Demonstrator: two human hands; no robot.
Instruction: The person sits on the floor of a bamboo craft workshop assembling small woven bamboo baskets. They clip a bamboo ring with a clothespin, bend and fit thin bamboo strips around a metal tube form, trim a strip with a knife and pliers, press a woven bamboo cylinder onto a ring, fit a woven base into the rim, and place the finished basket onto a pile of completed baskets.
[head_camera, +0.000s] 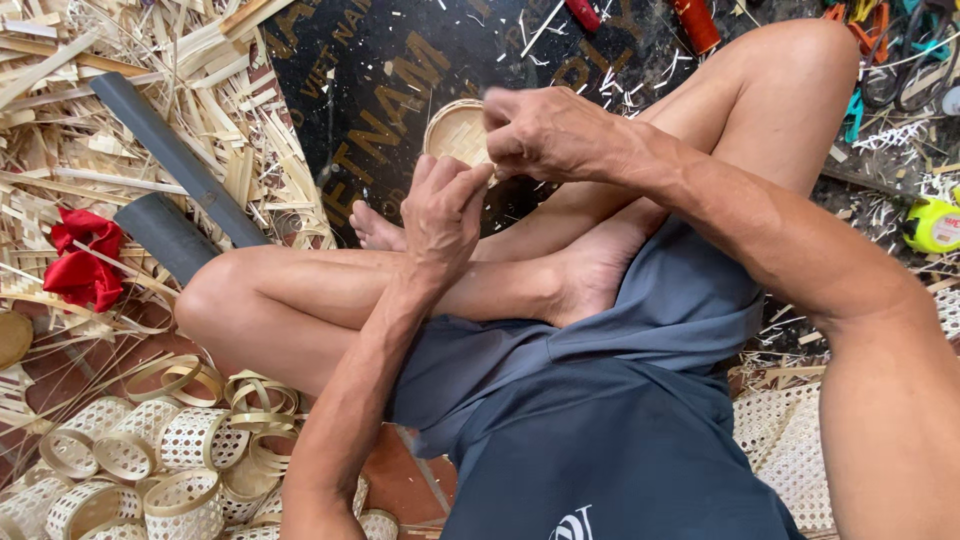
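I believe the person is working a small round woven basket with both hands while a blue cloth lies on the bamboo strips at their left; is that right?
Not quite: the head view shows the cloth is red, not blue. It lies on the bamboo strips at their left, while both the left hand and right hand work the small round woven basket.

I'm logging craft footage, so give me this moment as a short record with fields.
Setting: person seated cross-legged on a dark mat
Left hand: fingers pinched, just below the small woven basket; contact unclear
Right hand: grip closed on the basket's rim
Lower left: finished woven baskets and loose bamboo rings
Upper left: bamboo strips, grey pipe pieces, red cloth
Right edge: yellow tape roll
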